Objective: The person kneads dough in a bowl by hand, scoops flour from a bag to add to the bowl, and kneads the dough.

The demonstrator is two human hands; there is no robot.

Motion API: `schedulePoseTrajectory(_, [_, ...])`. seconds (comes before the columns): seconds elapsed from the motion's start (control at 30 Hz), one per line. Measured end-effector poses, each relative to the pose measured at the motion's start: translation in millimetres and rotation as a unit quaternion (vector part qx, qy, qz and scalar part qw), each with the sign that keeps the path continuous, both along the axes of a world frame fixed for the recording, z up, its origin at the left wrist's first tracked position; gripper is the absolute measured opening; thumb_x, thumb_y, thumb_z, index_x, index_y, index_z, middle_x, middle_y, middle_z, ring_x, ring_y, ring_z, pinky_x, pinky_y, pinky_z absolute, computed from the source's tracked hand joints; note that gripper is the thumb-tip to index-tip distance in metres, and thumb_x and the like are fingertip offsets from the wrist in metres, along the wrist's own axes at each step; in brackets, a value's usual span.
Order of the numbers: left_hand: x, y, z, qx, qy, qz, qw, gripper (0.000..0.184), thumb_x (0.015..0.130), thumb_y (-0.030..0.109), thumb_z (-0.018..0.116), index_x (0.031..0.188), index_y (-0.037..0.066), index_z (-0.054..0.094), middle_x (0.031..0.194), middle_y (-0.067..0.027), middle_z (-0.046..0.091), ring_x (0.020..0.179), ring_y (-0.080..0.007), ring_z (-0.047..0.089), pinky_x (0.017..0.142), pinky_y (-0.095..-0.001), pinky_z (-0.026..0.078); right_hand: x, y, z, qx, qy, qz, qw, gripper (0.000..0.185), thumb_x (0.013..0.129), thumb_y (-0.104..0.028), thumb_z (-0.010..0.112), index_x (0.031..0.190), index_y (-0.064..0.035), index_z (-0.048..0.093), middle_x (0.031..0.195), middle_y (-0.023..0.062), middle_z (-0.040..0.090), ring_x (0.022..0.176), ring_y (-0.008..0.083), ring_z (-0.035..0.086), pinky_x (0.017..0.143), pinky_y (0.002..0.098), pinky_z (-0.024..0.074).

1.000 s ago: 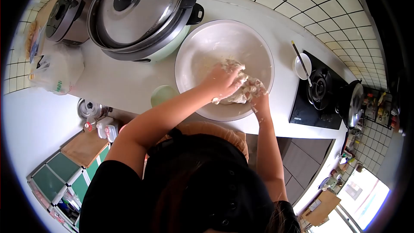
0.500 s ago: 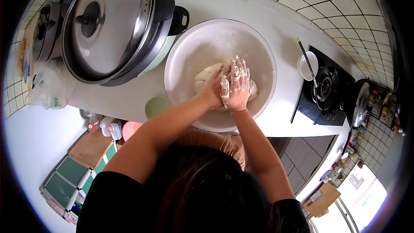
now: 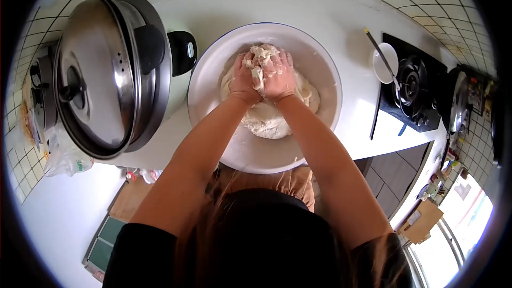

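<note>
- L hand (image 3: 246, 81) was pressed down on the dough (image 3: 268, 121) in the big bowl (image 3: 256, 154), just above the centre of the frame.
- R hand (image 3: 278, 78) was right beside it, touching it, also pushed into the dough; how far the fingers of either hand curled, couldn't tell, as dough bits covered them.
- Dough was a pale, lumpy mass in the mid. of the bowl, showing below the hands and out to both sides; sticky scraps clung to fingers & backs of hands.
- Both forearms came up from the bottom of the frame, over the bowl's near rim, w/ black sleeves at lower L & lower R.
- Bowl was wide and pale w/ a thin blue rim, set on the white worktop (image 3: 224, 0).
- Large metal pot (image 3: 160, 90) w/ a shiny lid (image 3: 98, 74) & black handles stood at upper L, near the bowl.
- Small white bowl (image 3: 381, 69) sat at upper R, w/ a thin stick (image 3: 380, 53) leaning across it, next to the black hob (image 3: 413, 82).
- Pan w/ a clear-looking lid (image 3: 458, 101) was at the far R, prob. glass, but the frame edge warped it.
- Plastic bag (image 3: 66, 154) lay at the L edge, below the pot.
</note>
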State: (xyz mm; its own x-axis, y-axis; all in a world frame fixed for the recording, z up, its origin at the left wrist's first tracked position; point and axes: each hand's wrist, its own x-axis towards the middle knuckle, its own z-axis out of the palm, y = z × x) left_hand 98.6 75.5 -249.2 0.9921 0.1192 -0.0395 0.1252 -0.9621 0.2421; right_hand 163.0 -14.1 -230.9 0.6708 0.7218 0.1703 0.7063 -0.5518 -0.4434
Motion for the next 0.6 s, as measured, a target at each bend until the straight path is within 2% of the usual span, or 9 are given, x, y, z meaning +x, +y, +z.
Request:
schedulePoseTrajectory(0.17, [-11,-4,1,0.03,-0.003,-0.013,0.999,0.06,0.074,0.039,0.058,0.127,0.012,0.047,0.132,-0.0072,0.043,0.125,-0.0267,0.035,0.105,-0.0446,0.019,-3,-22,7,0.06,0.164,-0.002,0.985,0.04,0.084,-0.029,0.051,0.12,-0.0096,0.051,0.123,0.0163,0.05,0.115,0.034,0.045,0.098,0.0433,0.0339])
schedulePoseTrajectory(0.23, [-5,-1,5,-0.089,0.07,0.007,0.994,0.055,0.074,0.037,0.06,0.122,0.011,0.052,0.125,-0.0113,0.05,0.12,-0.0245,0.042,0.102,-0.0434,0.025,-5,-52,63,0.167,0.312,-0.025,0.935,0.039,0.084,-0.025,0.053,0.119,-0.0076,0.052,0.122,0.0184,0.051,0.114,0.0346,0.046,0.097,0.0425,0.0356])
schedulePoseTrajectory(0.27, [1,-1,8,-0.176,0.113,0.046,0.977,0.052,0.077,0.037,0.059,0.121,0.01,0.054,0.122,-0.013,0.053,0.117,-0.0242,0.046,0.1,-0.0395,0.031,-15,-70,74,0.173,0.287,-0.077,0.939,0.035,0.085,-0.021,0.054,0.116,-0.005,0.053,0.112,0.0163,0.057,0.103,0.0294,0.056,0.088,0.0386,0.0443])
schedulePoseTrajectory(0.37, [-1,16,24,-0.335,0.089,0.02,0.938,0.05,0.087,0.038,0.046,0.126,0.007,0.05,0.127,-0.0137,0.05,0.118,-0.0229,0.047,0.1,-0.033,0.034,-61,-122,85,0.252,0.547,-0.214,0.769,0.033,0.085,-0.021,0.059,0.11,-0.0008,0.054,0.091,0.0072,0.059,0.083,0.0129,0.06,0.074,0.0272,0.0503])
schedulePoseTrajectory(0.4, [-2,22,26,-0.386,0.084,0.009,0.919,0.05,0.091,0.039,0.042,0.127,0.006,0.049,0.129,-0.0139,0.05,0.118,-0.0224,0.048,0.1,-0.0308,0.035,-80,-137,73,0.286,0.606,-0.199,0.715,0.031,0.084,-0.02,0.061,0.106,0.0008,0.053,0.083,0.0062,0.06,0.08,0.0132,0.06,0.072,0.0277,0.0509])
schedulePoseTrajectory(0.47, [-3,32,20,-0.435,0.013,-0.01,0.9,0.048,0.088,0.037,0.047,0.123,0.006,0.052,0.123,-0.014,0.054,0.11,-0.0245,0.054,0.094,-0.0316,0.041,-107,-150,56,0.117,0.475,-0.159,0.858,0.02,0.084,-0.019,0.058,0.096,-0.003,0.057,0.082,0.0091,0.064,0.074,0.0227,0.064,0.067,0.0319,0.0514])
schedulePoseTrajectory(0.5, [-8,29,26,-0.518,0.058,0.071,0.85,0.047,0.088,0.037,0.048,0.123,0.006,0.052,0.122,-0.0128,0.056,0.109,-0.0229,0.054,0.093,-0.0313,0.041,-114,-149,56,0.016,0.375,-0.126,0.918,0.018,0.083,-0.02,0.058,0.092,-0.0045,0.058,0.083,0.0108,0.065,0.074,0.0269,0.065,0.067,0.034,0.0515])
schedulePoseTrajectory(0.53, [-15,26,32,-0.591,0.087,0.16,0.786,0.046,0.088,0.036,0.049,0.122,0.006,0.053,0.12,-0.0115,0.057,0.107,-0.0214,0.055,0.093,-0.0311,0.042,-118,-146,56,-0.036,0.33,-0.122,0.936,0.02,0.083,-0.024,0.058,0.092,-0.0057,0.059,0.085,0.0117,0.065,0.075,0.0285,0.064,0.067,0.0355,0.0513])
schedulePoseTrajectory(0.6, [-21,24,17,-0.619,0.029,0.163,0.768,0.046,0.089,0.038,0.048,0.122,0.007,0.054,0.121,-0.0096,0.057,0.109,-0.0203,0.054,0.093,-0.0302,0.042,-124,-139,59,-0.139,0.238,-0.113,0.955,0.025,0.084,-0.031,0.056,0.091,-0.0081,0.061,0.09,0.0134,0.065,0.078,0.0317,0.063,0.068,0.0385,0.0509])
